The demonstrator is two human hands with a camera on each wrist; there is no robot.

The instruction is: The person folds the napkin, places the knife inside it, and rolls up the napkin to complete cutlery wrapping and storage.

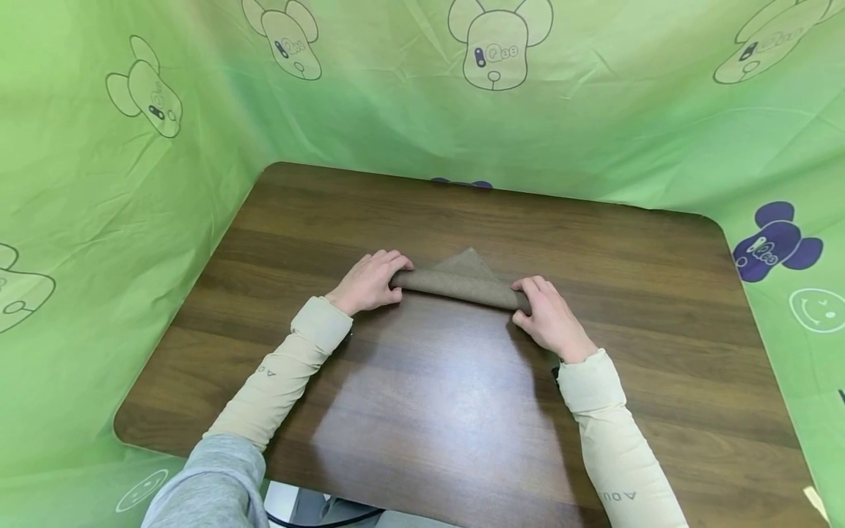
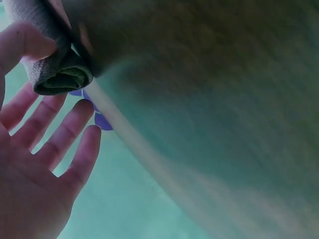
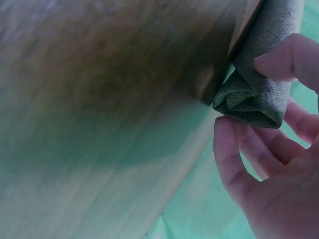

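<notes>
A brown-grey cloth lies across the middle of the table, rolled into a tube, with a flat triangular corner sticking out on the far side. My left hand holds the roll's left end, thumb on the near side and fingers behind. At the right end, my right hand grips the roll in the same way. The left wrist view shows the spiral layers at the roll's end beside my thumb. Folded layers also show at the other end, between my right thumb and fingertips.
The dark wood table has rounded corners and a bright glare near its front. Green printed curtains hang close around its back and sides. A black cable runs below the front edge.
</notes>
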